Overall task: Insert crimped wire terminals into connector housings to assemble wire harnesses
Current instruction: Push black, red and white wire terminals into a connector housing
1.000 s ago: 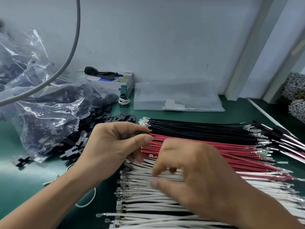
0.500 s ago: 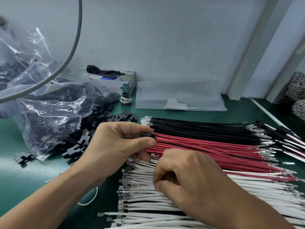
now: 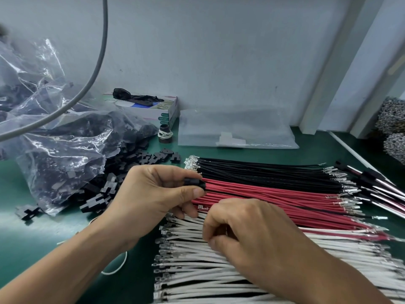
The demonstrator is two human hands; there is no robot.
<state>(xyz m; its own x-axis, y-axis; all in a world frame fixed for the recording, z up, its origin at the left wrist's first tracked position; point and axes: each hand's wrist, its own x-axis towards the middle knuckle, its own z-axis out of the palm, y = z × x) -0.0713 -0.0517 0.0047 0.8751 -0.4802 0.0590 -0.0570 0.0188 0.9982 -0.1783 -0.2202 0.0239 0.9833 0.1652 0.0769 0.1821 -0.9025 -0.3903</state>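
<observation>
My left hand (image 3: 153,194) pinches housing (image 3: 195,184); right hand (image 3: 247,235) at 5 o'clock, curled on white wires (image 3: 197,270), should lift one terminal cleanly.

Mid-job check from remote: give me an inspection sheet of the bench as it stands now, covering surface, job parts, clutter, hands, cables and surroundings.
Surface: green mat, bare patches at left.
Job's things: black wires, red wires and white wires lie in rows, terminals at both ends; loose black housings spill from a clear bag; finished harnesses at right.
Clutter: small box with a black item on top, black spool, flat plastic bag.
Grippers: left hand pinches a black housing; right hand has fingers curled over the white wires, contents hidden.
Cables: grey cable hangs across upper left.
Surroundings: pale wall; metallic bundles at far right.
</observation>
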